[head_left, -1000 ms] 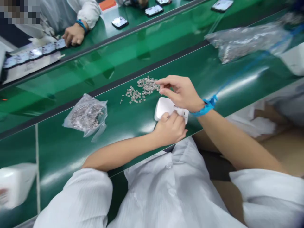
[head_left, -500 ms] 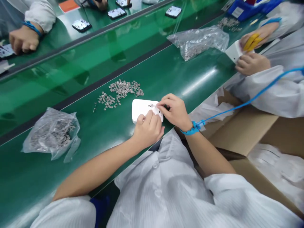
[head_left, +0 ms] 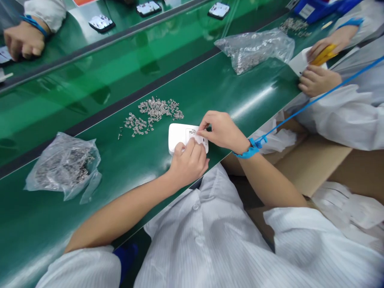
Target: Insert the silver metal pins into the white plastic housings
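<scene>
A white plastic casing (head_left: 177, 137) with rounded corners lies on the green work surface close to its front edge. My left hand (head_left: 189, 162) rests on the near side of the casing, fingers curled and gripping it. My right hand (head_left: 221, 130), wearing a blue wrist strap (head_left: 250, 150), pinches at the casing's recessed area, thumb against forefinger. Small metal pieces (head_left: 192, 132) show in that recess beside its fingertips; whatever the pinch holds is too small to make out. Just beyond the casing is a loose pile of small metal parts (head_left: 157, 110).
Plastic bags of metal parts lie at left (head_left: 64, 166) and at the back (head_left: 258, 46). To the right, a co-worker's hands (head_left: 319, 80) hold a white casing and a yellow tool (head_left: 324, 55). An open cardboard box (head_left: 312, 162) stands below the edge. Beyond the green divider, another person's hand (head_left: 25, 40) rests.
My right hand has shifted slightly up and right, its wrist turned, with the fingertips still at the recess. More of the recess shows. My left hand stays on the casing.
</scene>
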